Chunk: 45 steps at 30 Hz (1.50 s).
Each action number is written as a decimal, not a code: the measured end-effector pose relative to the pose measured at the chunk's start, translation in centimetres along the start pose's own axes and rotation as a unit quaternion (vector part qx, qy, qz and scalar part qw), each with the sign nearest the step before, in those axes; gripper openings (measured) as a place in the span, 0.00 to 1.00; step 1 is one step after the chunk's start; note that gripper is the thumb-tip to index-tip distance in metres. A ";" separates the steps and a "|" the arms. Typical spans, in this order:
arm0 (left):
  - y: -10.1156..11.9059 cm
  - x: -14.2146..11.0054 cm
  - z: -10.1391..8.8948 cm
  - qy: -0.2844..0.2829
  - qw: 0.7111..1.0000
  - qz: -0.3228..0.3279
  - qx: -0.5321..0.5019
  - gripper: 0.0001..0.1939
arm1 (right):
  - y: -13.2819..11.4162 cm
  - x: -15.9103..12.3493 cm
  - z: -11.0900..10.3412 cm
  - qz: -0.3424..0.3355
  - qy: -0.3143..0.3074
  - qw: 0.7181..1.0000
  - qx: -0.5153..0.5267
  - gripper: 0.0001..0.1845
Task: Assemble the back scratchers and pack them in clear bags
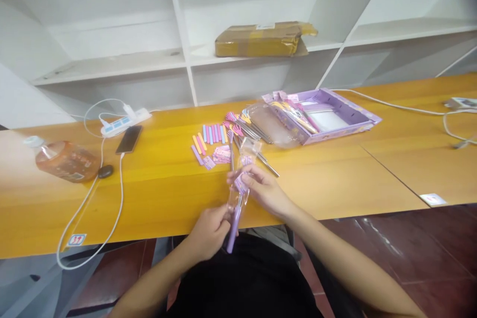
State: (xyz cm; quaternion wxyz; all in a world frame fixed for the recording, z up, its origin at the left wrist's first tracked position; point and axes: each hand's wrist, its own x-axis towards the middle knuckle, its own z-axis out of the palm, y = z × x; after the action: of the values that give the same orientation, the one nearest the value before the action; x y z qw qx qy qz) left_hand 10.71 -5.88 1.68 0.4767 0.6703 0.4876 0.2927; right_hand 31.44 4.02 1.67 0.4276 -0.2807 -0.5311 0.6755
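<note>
Close to my body, at the table's front edge, is a back scratcher [233, 231] with a purple handle inside a clear plastic bag [231, 199]. My left hand [210, 231] is closed on the bag beside the handle. Higher up, my right hand [265, 191] pinches the bag together with a small pink and purple card [241, 184]. Just beyond lie more back scratchers [250, 129] with metal rods and pink, purple, yellow and blue claw heads. Left of them are a pile of cards [222, 154] and rows of coloured handle sleeves [214, 134].
A purple display box [343, 131] holding packed back scratchers stands at the back right, plastic bags [274, 126] beside it. On the left are a drink bottle [69, 161], a phone [129, 139], a power strip [125, 123] and looping cables. A taped carton [257, 42] sits on the shelf.
</note>
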 end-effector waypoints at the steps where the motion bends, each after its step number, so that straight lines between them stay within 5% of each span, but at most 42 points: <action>1: 0.2 -0.1 -0.1 -0.013 1.000 0.015 0.014 0.12 | 0.2 -0.6 0.5 -0.005 0.011 1.000 -0.011 0.20; 4: 0.0 -0.2 -0.8 -0.017 0.999 0.040 -0.028 0.12 | 0.6 -2.4 1.5 -0.026 0.021 0.997 -0.076 0.19; 9: -2.1 0.7 -1.4 0.182 0.976 0.023 -0.114 0.14 | 1.9 -4.2 2.8 0.000 -0.093 0.987 -0.130 0.17; 14: -3.4 1.7 -0.1 0.265 0.955 0.092 -0.092 0.22 | 2.4 -3.9 3.3 -0.016 -0.154 0.969 -0.195 0.15; 19: -3.5 2.2 0.1 0.221 0.966 0.081 -0.108 0.20 | 0.8 -3.7 1.7 -0.013 -0.215 0.946 -0.241 0.07; 24: -3.6 2.0 0.2 0.135 0.978 0.051 -0.147 0.19 | -0.1 -3.3 -0.4 -0.002 -0.130 0.952 -0.279 0.07; 27: -3.9 1.7 0.3 0.117 0.987 0.060 -0.087 0.22 | 0.4 -3.3 0.0 -0.013 -0.144 0.952 -0.271 0.06; 33: -3.5 1.6 -0.2 0.217 0.971 0.037 -0.091 0.16 | 0.2 -3.6 1.7 -0.015 -0.228 0.941 -0.248 0.07; 37: -3.1 1.9 -0.1 0.215 0.967 0.025 -0.135 0.16 | -0.1 -3.8 0.9 -0.014 -0.191 0.947 -0.258 0.06; 42: -3.4 1.9 0.3 0.187 0.963 0.040 -0.188 0.29 | 1.2 -3.6 0.6 -0.044 0.008 0.965 -0.257 0.09; 45: -3.3 1.9 0.4 0.187 0.955 0.051 -0.223 0.33 | 1.9 -3.4 1.4 -0.047 0.033 0.974 -0.217 0.12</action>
State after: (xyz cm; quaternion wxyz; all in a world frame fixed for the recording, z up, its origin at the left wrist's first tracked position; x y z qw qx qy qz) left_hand 10.48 -4.07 -1.67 0.4986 0.5046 0.4554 0.5380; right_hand 31.40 0.21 -0.01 0.4049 -0.3641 -0.6631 0.5136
